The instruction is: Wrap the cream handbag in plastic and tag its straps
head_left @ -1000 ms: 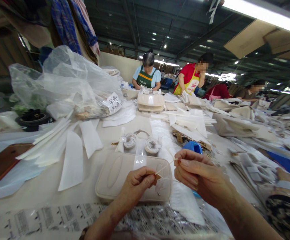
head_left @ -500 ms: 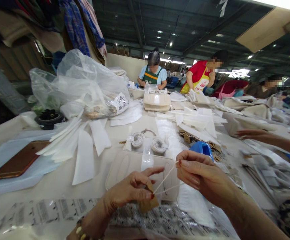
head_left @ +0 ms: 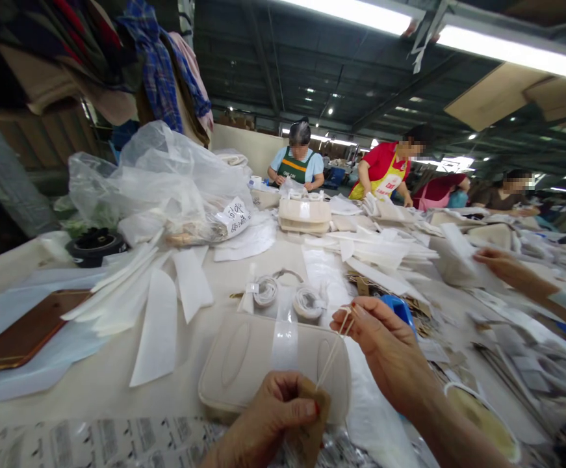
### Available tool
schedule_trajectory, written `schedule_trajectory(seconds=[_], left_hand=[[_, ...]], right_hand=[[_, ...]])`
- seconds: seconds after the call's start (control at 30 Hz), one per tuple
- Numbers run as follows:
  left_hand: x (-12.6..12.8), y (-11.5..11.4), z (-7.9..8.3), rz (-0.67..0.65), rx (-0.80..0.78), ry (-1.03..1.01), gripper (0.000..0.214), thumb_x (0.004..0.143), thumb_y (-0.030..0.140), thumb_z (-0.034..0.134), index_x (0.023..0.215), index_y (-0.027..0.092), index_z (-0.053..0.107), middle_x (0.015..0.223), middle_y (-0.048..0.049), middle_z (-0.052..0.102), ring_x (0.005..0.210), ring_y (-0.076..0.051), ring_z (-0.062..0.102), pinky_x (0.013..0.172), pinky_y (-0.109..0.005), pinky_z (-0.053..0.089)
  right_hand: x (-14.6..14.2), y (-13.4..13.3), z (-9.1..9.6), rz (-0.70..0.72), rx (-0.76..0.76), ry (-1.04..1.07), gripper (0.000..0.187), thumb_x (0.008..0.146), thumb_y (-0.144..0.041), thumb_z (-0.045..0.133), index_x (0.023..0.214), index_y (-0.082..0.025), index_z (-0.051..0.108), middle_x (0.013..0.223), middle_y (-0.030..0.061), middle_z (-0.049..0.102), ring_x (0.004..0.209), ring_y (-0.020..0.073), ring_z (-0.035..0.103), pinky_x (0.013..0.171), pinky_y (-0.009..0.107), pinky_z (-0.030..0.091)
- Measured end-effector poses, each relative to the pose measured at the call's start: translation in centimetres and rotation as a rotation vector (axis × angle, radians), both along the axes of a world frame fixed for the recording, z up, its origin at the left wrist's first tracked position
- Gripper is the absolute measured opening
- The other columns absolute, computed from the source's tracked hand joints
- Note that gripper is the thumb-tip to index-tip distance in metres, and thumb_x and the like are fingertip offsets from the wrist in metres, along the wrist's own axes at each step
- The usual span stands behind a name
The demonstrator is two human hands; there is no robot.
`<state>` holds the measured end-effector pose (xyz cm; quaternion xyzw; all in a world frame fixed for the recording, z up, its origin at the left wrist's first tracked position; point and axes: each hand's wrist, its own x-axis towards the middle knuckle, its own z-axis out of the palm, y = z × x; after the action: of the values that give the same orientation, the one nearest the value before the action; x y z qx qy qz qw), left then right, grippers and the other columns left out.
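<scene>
My left hand (head_left: 273, 416) is closed on a small brown paper tag (head_left: 312, 422) near the bottom edge. A thin pale string (head_left: 334, 348) runs from the tag up to my right hand (head_left: 380, 341), which pinches its upper end. Both hands hover over a flat beige pouch (head_left: 248, 357) wrapped in clear plastic, lying on the table. Two coils of white cord (head_left: 307, 302) lie just behind the pouch.
White paper strips (head_left: 158, 325) and a bulky clear plastic bag (head_left: 160, 175) lie to the left, with a brown tablet (head_left: 24, 331). Printed label sheets (head_left: 92, 442) line the near edge. A blue object (head_left: 399, 309) sits right. Another person's hand (head_left: 500, 263) reaches in; several workers sit opposite.
My left hand dropped lower with the tag and closed around it. My right hand rose and drew the string more upright. The other person's hand moved further over the table at right.
</scene>
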<state>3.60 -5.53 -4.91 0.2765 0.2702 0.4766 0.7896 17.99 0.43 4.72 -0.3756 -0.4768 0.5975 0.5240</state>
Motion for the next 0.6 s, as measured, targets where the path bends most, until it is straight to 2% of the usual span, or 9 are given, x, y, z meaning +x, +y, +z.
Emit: schedule_trajectory(seconds=[0.07,0.17,0.23,0.3,0.37,0.43,0.47,0.53,0.6], left_hand=[[0.7,0.2,-0.8,0.051,-0.019,0.018,0.041,0.052,0.04,0.085,0.071,0.012,0.062,0.06,-0.0018,0.063,0.046,-0.011,0.055,0.047,-0.021,0.044],[0.9,0.9,-1.8,0.057,-0.006,0.105,0.052,0.051,0.048,0.084,0.076,0.015,0.053,0.065,-0.0022,0.063,0.05,-0.011,0.055,0.048,-0.022,0.043],[0.1,2.0,-1.3,0.063,0.114,0.307,0.057,0.056,0.054,0.078,0.091,0.017,0.052,0.07,-0.0029,0.064,0.055,-0.014,0.057,0.05,-0.023,0.043],[-1.1,3.9,0.6,0.149,0.315,0.652,0.05,0.072,0.048,0.065,0.108,0.018,0.051,0.085,-0.0061,0.065,0.071,-0.018,0.06,0.062,-0.027,0.046],[-2.3,6.9,3.0,0.257,0.505,1.033,0.029,0.084,0.028,0.05,0.11,0.017,0.056,0.105,-0.0089,0.062,0.096,-0.019,0.058,0.083,-0.03,0.045],[-3.0,10.9,4.9,0.247,0.575,1.327,0.024,0.086,0.013,0.042,0.099,0.014,0.062,0.105,-0.0097,0.062,0.102,-0.019,0.055,0.093,-0.031,0.04],[-3.0,13.1,5.4,0.223,0.565,1.385,0.023,0.086,0.01,0.042,0.093,0.012,0.063,0.101,-0.0102,0.063,0.1,-0.019,0.056,0.093,-0.034,0.041],[-2.6,17.5,5.3,0.174,0.532,1.437,0.016,0.088,0.016,0.048,0.09,0.011,0.063,0.095,-0.0088,0.064,0.093,-0.019,0.059,0.087,-0.038,0.046],[-1.8,21.0,4.2,0.149,0.535,1.435,0.017,0.089,0.028,0.053,0.095,0.014,0.061,0.099,-0.0076,0.062,0.089,-0.018,0.06,0.082,-0.038,0.05]], right_hand=[[-0.6,0.4,-0.2,-0.044,-0.06,0.061,0.028,0.065,-0.042,0.077,0.077,-0.022,0.063,0.073,-0.0002,0.067,0.069,0.0154,0.061,0.07,0.032,0.048],[-1.3,1.6,-0.3,-0.067,-0.103,0.096,0.03,0.062,-0.041,0.079,0.073,-0.02,0.06,0.061,-0.0024,0.062,0.055,0.0104,0.054,0.055,0.024,0.045],[-1.4,3.0,-0.4,-0.051,-0.126,0.092,0.033,0.061,-0.041,0.079,0.073,-0.019,0.058,0.055,-0.0045,0.057,0.047,0.0073,0.048,0.047,0.02,0.039],[-1.3,5.0,-0.5,-0.029,-0.133,0.043,0.037,0.058,-0.044,0.079,0.072,-0.018,0.055,0.053,-0.0058,0.053,0.043,0.0054,0.043,0.042,0.019,0.032],[-1.1,7.4,-0.7,-0.02,-0.086,-0.099,0.041,0.058,-0.049,0.075,0.071,-0.017,0.053,0.054,-0.0057,0.052,0.041,0.0043,0.038,0.04,0.018,0.025],[-1.1,10.2,-1.1,-0.029,-0.015,-0.273,0.042,0.059,-0.053,0.068,0.07,-0.017,0.051,0.056,-0.0042,0.053,0.041,0.0044,0.035,0.04,0.019,0.022],[-1.2,11.7,-1.4,-0.038,0.014,-0.346,0.041,0.06,-0.054,0.065,0.07,-0.018,0.05,0.057,-0.0034,0.053,0.042,0.005,0.035,0.04,0.02,0.022],[-1.4,14.7,-2.0,-0.051,0.052,-0.456,0.035,0.063,-0.051,0.06,0.071,-0.018,0.05,0.058,-0.0021,0.055,0.043,0.0066,0.036,0.041,0.021,0.024],[-1.8,17.7,-2.8,-0.057,0.082,-0.561,0.025,0.071,-0.042,0.056,0.07,-0.018,0.049,0.058,-0.0014,0.056,0.045,0.0079,0.038,0.043,0.022,0.027]])
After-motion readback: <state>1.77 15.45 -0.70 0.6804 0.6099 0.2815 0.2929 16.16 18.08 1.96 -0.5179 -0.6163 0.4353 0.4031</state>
